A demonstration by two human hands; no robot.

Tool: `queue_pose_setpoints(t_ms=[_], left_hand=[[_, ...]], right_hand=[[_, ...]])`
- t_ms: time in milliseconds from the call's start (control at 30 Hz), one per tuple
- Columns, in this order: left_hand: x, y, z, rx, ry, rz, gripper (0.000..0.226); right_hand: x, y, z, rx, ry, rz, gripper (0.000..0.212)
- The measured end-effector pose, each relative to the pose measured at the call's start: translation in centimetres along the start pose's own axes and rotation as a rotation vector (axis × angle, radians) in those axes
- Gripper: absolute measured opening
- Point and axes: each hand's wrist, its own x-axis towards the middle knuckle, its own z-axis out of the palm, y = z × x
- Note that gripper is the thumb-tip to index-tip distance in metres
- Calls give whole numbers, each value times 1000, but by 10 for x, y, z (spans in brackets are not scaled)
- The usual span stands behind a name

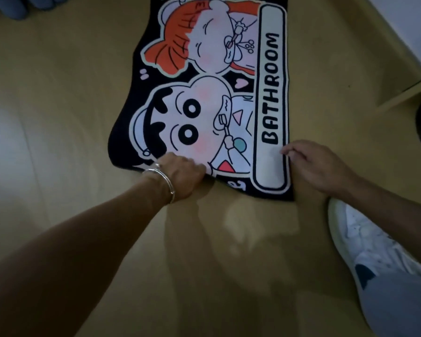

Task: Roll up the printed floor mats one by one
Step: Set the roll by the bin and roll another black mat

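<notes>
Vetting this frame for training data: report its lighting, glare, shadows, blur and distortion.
Head view: dim, yellowish light; a pale glare patch on the floor at far left; soft shadows below the near edge of the mat; the wide-angle lens bows its sides; the BATHROOM print is sharp, the shoe slightly soft.

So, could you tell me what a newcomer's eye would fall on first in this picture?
The printed floor mat dominates the upper middle, lying flat on the tan floor, with two cartoon faces and the word BATHROOM down its right side. At its near edge the left hand, wearing silver bangles, grips it, while the right hand touches its right edge. A white shoe sits at lower right.
</notes>
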Motion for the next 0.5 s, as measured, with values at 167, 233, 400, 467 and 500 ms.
queue_pose_setpoints(t_ms=[167, 233, 400, 467, 500], left_hand=[[-4, 31, -13, 58, -68, 91, 31], [-4, 38, -15, 39, -106, 84, 31], [-6, 35, -10, -124, -232, -38, 33], [-8, 34, -8, -204, -220, -96, 30], [-8, 34, -8, -241, -210, -116, 28]], right_hand=[[-3, -54, 18, -180, -385, -105, 37], [-8, -64, 36, -266, -520, -164, 41], [-13, -72, 51, -228, -587, -129, 22], [-9, -73, 51, -192, -533, -87, 18], [-7, -74, 51, -199, -506, -80, 18]])
